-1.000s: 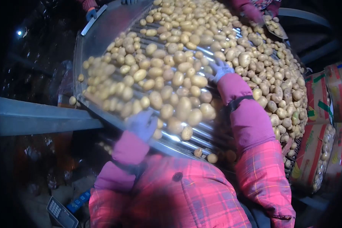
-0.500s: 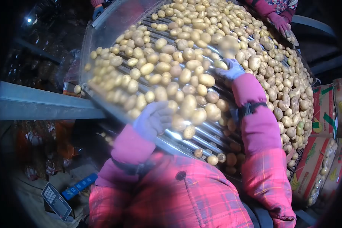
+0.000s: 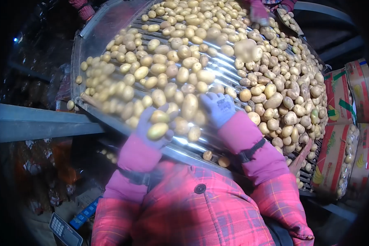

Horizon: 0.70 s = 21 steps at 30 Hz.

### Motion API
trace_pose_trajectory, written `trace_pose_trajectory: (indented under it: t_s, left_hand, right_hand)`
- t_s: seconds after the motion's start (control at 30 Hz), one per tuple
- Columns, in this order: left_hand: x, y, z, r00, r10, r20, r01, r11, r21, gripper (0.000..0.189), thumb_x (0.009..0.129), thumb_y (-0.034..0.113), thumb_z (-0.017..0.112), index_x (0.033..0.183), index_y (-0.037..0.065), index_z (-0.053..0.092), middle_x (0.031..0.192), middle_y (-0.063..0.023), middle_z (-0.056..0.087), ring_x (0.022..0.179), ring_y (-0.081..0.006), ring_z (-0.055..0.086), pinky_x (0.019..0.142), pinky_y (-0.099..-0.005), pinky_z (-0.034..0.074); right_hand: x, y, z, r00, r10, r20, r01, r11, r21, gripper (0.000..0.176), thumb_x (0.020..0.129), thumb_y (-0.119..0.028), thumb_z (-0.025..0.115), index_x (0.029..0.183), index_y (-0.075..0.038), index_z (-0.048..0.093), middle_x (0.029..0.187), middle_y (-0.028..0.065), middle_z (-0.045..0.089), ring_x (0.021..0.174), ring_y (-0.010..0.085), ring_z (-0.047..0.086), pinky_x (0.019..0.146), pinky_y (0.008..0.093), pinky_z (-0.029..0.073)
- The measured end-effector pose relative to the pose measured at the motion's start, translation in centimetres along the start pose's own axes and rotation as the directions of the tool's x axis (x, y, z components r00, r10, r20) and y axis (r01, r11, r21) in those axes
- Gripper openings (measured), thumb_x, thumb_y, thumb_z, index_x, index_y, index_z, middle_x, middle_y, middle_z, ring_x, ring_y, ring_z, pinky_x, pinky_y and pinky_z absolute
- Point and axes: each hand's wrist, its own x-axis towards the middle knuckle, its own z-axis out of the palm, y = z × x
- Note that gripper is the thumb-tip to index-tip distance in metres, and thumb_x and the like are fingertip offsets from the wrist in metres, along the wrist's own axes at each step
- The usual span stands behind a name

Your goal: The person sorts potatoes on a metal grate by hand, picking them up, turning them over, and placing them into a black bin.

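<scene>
My left hand, in a pale lavender glove, is turned palm up with its fingers curled around two potatoes. The lower one is a yellow-green potato. My right hand, gloved alike, is palm down at the near side of the potato pile, holding nothing that I can see. Its fingers reach left beside a long potato, slightly apart; what lies under the palm is hidden. Both hands are over a slatted metal sorting table spread with many potatoes.
Denser, browner potatoes cover the right side. A co-worker's gloved hand is at the far edge, another person's sleeve at the upper left. Printed cartons stand right, a metal beam left, a scale lower left.
My right hand has moved toward me and left, and the potato it held no longer shows in it. My left hand, open before, now holds two potatoes. The co-worker's hand has shifted left.
</scene>
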Motion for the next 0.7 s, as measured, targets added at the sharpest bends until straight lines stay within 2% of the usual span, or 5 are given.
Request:
trace_pose_trajectory:
  t_s: [0.33, 0.53, 0.6, 0.67, 0.7]
  left_hand:
    - [0.5, -0.3, -1.7, 0.99, 0.144, -0.008, -0.138, 0.961, 0.241, 0.057, 0.089, 0.05, 0.05, 0.126, 0.007, 0.048, 0.122, -0.0193, 0.054, 0.104, -0.0342, 0.057, 0.079, -0.0426, 0.052]
    - [1.3, 0.5, 1.0, 0.99, -0.031, 0.135, 0.086, 0.904, -0.42, 0.071, 0.088, 0.055, 0.043, 0.138, 0.006, 0.031, 0.142, -0.0199, 0.034, 0.131, -0.0385, 0.034, 0.1, -0.0572, 0.036]
    - [1.4, -0.1, -1.0, 0.981, 0.038, 0.192, 0.03, 0.941, -0.337, 0.07, 0.087, 0.056, 0.042, 0.138, 0.008, 0.032, 0.143, -0.0179, 0.035, 0.131, -0.0377, 0.034, 0.097, -0.0604, 0.037]
    - [0.5, -0.4, -0.7, 0.956, 0.209, 0.204, -0.273, 0.887, 0.372, 0.067, 0.087, 0.054, 0.044, 0.138, 0.012, 0.034, 0.142, -0.0167, 0.037, 0.13, -0.0365, 0.036, 0.093, -0.0616, 0.04]
    - [0.6, -0.3, -0.2, 0.978, 0.156, 0.136, -0.183, 0.959, 0.216, 0.061, 0.087, 0.053, 0.046, 0.134, 0.014, 0.041, 0.141, -0.0145, 0.039, 0.128, -0.0385, 0.038, 0.09, -0.0619, 0.043]
  right_hand:
    - [1.8, -0.9, 0.6, 0.98, 0.154, -0.125, -0.123, 0.967, 0.223, 0.025, 0.087, -0.025, 0.053, 0.108, -0.013, 0.056, 0.089, 0.01, 0.061, 0.086, 0.0292, 0.06, 0.074, 0.0451, 0.045]
    - [-0.6, -7.1, -4.1, 0.946, -0.2, -0.256, 0.299, 0.845, 0.443, 0.028, 0.083, -0.031, 0.057, 0.101, -0.01, 0.056, 0.08, 0.0166, 0.058, 0.071, 0.036, 0.058, 0.061, 0.0468, 0.045]
    - [0.2, -3.1, 0.1, 0.937, -0.124, -0.328, 0.255, 0.882, 0.395, 0.027, 0.083, -0.028, 0.058, 0.098, -0.006, 0.058, 0.079, 0.0148, 0.061, 0.069, 0.0353, 0.059, 0.062, 0.0467, 0.047]
    - [0.2, 0.7, -1.6, 0.891, 0.02, -0.454, 0.089, 0.972, 0.217, 0.029, 0.082, -0.024, 0.059, 0.105, -0.006, 0.06, 0.08, 0.0139, 0.062, 0.074, 0.0337, 0.061, 0.066, 0.0451, 0.047]
    - [0.5, 1.6, -1.8, 0.897, 0.173, -0.406, -0.066, 0.962, 0.264, 0.028, 0.083, -0.024, 0.058, 0.106, -0.008, 0.06, 0.087, 0.0132, 0.062, 0.087, 0.0324, 0.059, 0.072, 0.044, 0.045]
